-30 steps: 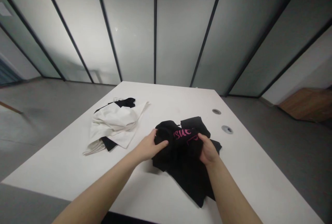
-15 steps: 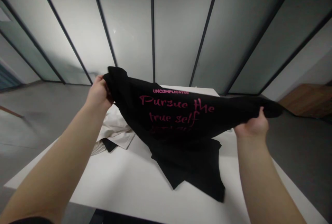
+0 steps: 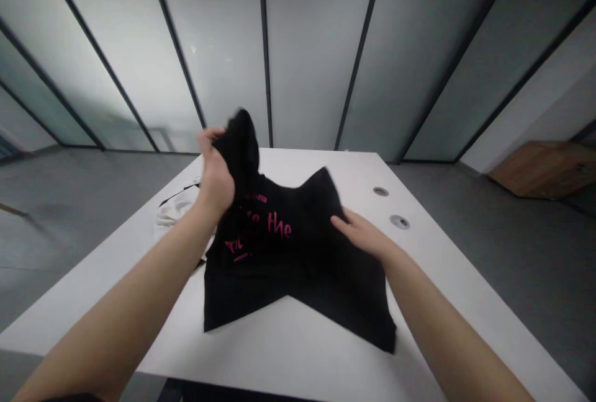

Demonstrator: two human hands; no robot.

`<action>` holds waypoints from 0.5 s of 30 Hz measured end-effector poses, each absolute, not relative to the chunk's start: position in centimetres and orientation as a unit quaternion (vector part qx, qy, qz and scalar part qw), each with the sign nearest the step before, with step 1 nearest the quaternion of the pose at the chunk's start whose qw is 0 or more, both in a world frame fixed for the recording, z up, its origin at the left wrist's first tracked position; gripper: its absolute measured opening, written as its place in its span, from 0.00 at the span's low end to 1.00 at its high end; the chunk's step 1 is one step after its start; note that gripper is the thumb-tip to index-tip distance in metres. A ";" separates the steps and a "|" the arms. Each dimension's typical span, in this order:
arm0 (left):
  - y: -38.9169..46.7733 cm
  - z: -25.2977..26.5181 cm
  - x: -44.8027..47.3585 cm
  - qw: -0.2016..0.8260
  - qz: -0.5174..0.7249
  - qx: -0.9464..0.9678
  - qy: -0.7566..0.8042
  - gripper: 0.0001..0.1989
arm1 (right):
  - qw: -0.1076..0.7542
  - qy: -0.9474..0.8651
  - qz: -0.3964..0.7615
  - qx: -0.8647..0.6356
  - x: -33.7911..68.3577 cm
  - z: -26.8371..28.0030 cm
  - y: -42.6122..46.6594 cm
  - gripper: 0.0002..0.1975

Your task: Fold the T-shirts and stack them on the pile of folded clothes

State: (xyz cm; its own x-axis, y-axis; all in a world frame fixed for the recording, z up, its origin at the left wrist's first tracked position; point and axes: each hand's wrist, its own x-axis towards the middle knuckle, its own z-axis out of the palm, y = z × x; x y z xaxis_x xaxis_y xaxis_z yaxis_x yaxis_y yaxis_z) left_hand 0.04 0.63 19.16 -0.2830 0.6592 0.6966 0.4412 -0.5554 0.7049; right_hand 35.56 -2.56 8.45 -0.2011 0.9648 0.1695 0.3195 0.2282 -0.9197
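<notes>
A black T-shirt point(image 3: 302, 265) with pink lettering hangs between my two hands, its lower part reaching down over the white table point(image 3: 326, 365). My left hand point(image 3: 216, 169) is closed around a bunched upper corner at the left, holding it higher than the rest. On the right side, my right hand point(image 3: 358, 228) grips the cloth with the thumb on the front; its other fingers are mostly behind the fabric. The print is creased, and only parts such as "the" can be read.
Left on the table lies a crumpled white garment point(image 3: 174, 213), partly covered by my left arm. Two round grommets point(image 3: 399, 222) are set in the tabletop at the right. Frosted glass panels point(image 3: 307, 48) stand behind, and a wooden piece point(image 3: 540, 169) is at far right.
Both hands have moved inward, closer together, so the stretched T-shirt has slackened and folded. My left hand has risen slightly. The table's grommets have come into view.
</notes>
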 end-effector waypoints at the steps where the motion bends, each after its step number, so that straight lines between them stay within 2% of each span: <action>1: -0.5 16.4 1.6 0.120 0.582 0.632 0.498 0.21 | 0.365 -0.692 0.392 -0.483 34.7 7.1 -3.2 0.22; 3: -2.7 10.8 3.9 0.158 0.394 0.707 0.566 0.29 | 0.332 -0.708 0.397 -0.481 33.1 4.9 -4.5 0.22; 5: -4.6 6.3 5.2 0.128 0.266 0.731 0.615 0.41 | 0.316 -0.727 0.391 -0.467 32.3 3.5 -5.4 0.21; 6: -5.3 4.6 5.5 0.111 0.229 0.743 0.619 0.41 | 0.314 -0.733 0.386 -0.463 32.2 3.0 -5.7 0.20; 8: -5.8 3.0 5.5 0.099 0.225 0.735 0.632 0.27 | 0.322 -0.734 0.375 -0.465 32.6 2.5 -6.0 0.19; 10: -5.0 3.8 4.3 0.117 0.249 0.724 0.632 0.15 | 0.342 -0.717 0.368 -0.484 33.8 2.2 -6.0 0.19; 13: -2.0 8.9 -0.2 0.119 0.311 0.706 0.625 0.08 | 0.337 -0.690 0.338 -0.545 35.9 2.3 -5.9 0.14; 15: 0.3 13.9 -4.5 0.077 0.392 0.665 0.631 0.07 | 0.285 -0.694 0.330 -0.573 36.9 2.6 -6.0 0.12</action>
State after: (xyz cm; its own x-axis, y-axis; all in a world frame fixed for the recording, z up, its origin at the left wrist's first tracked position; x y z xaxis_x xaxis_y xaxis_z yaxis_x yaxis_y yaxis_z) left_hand -4.54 0.29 13.85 -0.1041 0.8999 0.4236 0.7784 -0.1914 0.5979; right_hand 36.87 -5.96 2.60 -0.1819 0.9832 0.0174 0.6071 0.1262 -0.7845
